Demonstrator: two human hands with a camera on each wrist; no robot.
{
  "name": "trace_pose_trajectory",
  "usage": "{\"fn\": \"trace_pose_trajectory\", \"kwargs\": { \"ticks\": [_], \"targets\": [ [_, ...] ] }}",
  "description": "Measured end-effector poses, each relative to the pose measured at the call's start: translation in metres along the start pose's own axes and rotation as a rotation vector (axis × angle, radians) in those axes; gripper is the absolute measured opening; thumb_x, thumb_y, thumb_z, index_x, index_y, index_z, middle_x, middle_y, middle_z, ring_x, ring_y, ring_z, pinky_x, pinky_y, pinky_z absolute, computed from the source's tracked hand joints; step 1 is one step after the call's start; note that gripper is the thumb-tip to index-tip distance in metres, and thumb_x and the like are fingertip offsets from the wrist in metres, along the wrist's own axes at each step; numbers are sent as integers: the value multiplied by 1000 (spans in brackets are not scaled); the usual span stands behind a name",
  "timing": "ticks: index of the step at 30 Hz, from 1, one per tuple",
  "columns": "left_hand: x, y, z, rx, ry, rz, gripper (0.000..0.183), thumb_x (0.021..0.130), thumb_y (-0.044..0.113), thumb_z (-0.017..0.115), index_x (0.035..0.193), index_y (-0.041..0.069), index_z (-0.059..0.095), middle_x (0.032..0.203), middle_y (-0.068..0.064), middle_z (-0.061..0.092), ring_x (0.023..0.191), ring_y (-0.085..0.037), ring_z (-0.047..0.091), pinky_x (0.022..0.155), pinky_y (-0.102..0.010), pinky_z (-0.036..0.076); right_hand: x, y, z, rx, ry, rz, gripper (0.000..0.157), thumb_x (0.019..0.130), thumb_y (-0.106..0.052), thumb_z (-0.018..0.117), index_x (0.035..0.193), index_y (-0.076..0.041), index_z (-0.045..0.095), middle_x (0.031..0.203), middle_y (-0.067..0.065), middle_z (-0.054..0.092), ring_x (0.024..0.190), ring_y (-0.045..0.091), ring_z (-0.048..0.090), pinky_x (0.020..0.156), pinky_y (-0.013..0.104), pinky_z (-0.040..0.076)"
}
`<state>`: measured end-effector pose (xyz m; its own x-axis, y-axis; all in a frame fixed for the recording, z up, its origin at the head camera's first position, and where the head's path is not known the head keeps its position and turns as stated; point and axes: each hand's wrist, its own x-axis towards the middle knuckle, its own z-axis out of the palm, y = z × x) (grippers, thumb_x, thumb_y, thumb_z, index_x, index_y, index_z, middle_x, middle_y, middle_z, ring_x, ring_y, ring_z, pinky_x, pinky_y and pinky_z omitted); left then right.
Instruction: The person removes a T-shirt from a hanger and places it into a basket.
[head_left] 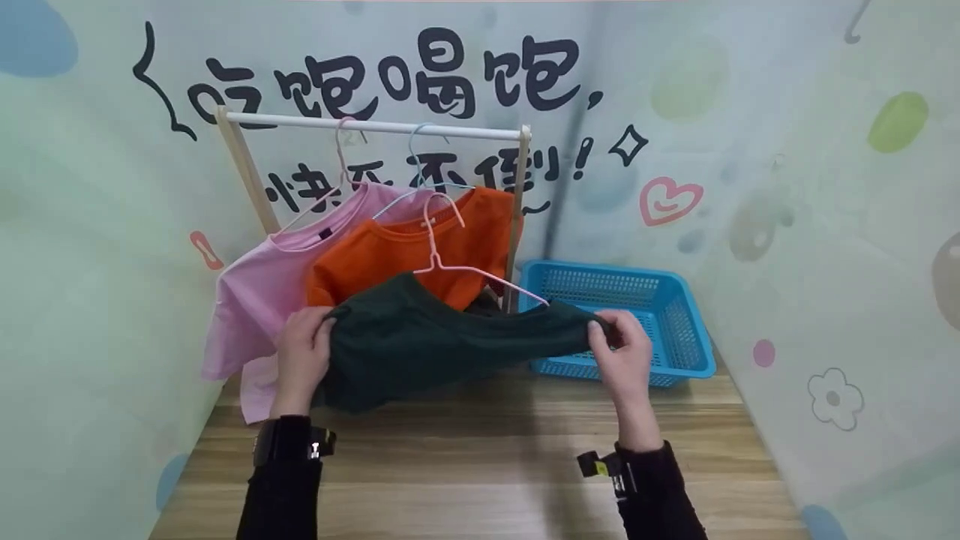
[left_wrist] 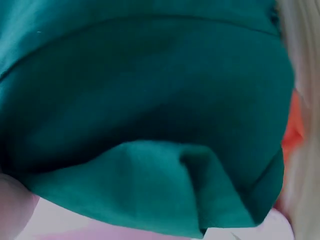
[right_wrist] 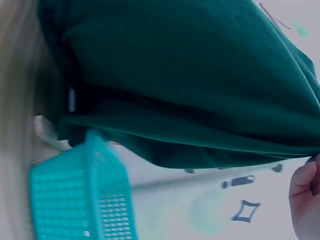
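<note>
A dark green shirt [head_left: 427,345] is stretched between both hands in front of the rack. My left hand [head_left: 304,352] pinches its left shoulder or sleeve end, and my right hand [head_left: 624,349] pinches the right one. A pink hanger [head_left: 435,259] sits in the shirt's neck opening, its hook standing up free of the rail. In the left wrist view the green cloth [left_wrist: 150,90] fills most of the picture. The right wrist view shows the cloth [right_wrist: 180,65] hanging in a fold, pinched by the fingers [right_wrist: 304,180] at the right edge.
Behind, a rack with a white rail [head_left: 375,126] bears a pink shirt [head_left: 255,292] and an orange shirt [head_left: 405,255] on hangers. A blue plastic basket [head_left: 694,322] stands right of the rack on the wooden table [head_left: 450,465]. Printed walls enclose the table.
</note>
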<state>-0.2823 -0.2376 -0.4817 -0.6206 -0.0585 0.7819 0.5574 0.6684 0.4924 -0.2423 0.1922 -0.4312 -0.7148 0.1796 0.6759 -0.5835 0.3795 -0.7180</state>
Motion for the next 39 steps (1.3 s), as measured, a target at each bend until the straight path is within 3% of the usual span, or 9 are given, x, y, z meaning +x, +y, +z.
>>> {"fn": "trace_pose_trajectory", "kwargs": {
  "ticks": [4,8,12,15,21,25,30,35,39],
  "targets": [
    [7,7,14,-39,21,15,8,92,-6,62,96,-4,68,90,-17,66,85,-35,56,84,-43,40,1,-22,-13,30,42,-21,7,88,12,59,92,13,64,85,15,60,73,10,49,63,18,40],
    [7,15,28,-56,14,36,8,91,-6,63,95,-2,68,88,-15,66,83,-35,55,81,-43,39,-4,-12,-24,4,58,-10,7,87,14,58,92,14,63,85,17,61,74,8,49,64,17,40],
    [-1,20,41,-63,-22,61,7,90,-5,64,94,-1,69,87,-14,66,81,-34,56,80,-44,40,-16,28,-37,-49,19,41,10,88,15,56,95,14,63,90,21,61,77,6,50,67,16,42],
    [-12,21,51,-78,-59,76,7,89,-4,66,93,0,69,87,-13,67,81,-32,57,79,-43,41,-25,65,-48,-106,-62,24,14,85,16,57,95,10,65,91,18,63,79,8,50,69,17,41],
    [-34,25,68,-92,-121,107,5,88,-1,69,91,3,71,85,-10,68,78,-28,57,74,-39,42,-29,101,-62,-263,-297,-153,17,84,6,67,96,-5,71,92,2,65,83,15,54,71,27,44],
    [-41,29,80,-90,-162,138,8,87,-3,69,90,4,71,84,-8,68,76,-26,56,72,-37,42,-28,98,-51,-256,-459,-133,19,91,-8,69,110,-6,71,104,-1,68,93,17,63,76,38,53],
    [-47,35,92,-82,-169,166,13,83,-7,72,89,4,71,82,-6,68,74,-26,56,70,-37,43,-31,84,-26,-143,-601,10,34,95,-14,68,127,-7,63,116,4,69,105,17,66,89,43,54],
    [-53,42,97,-75,-194,160,11,83,-6,73,90,4,72,81,-7,67,73,-26,55,70,-39,43,-34,69,-6,8,-618,81,41,94,-3,67,133,0,57,120,16,66,110,29,65,93,49,50],
    [-59,43,102,-84,-214,142,14,81,-6,74,89,5,72,80,-5,67,72,-24,53,68,-37,42,-34,64,6,17,-576,67,36,95,-4,65,130,1,60,117,13,68,106,29,65,91,48,52]
  ]
}}
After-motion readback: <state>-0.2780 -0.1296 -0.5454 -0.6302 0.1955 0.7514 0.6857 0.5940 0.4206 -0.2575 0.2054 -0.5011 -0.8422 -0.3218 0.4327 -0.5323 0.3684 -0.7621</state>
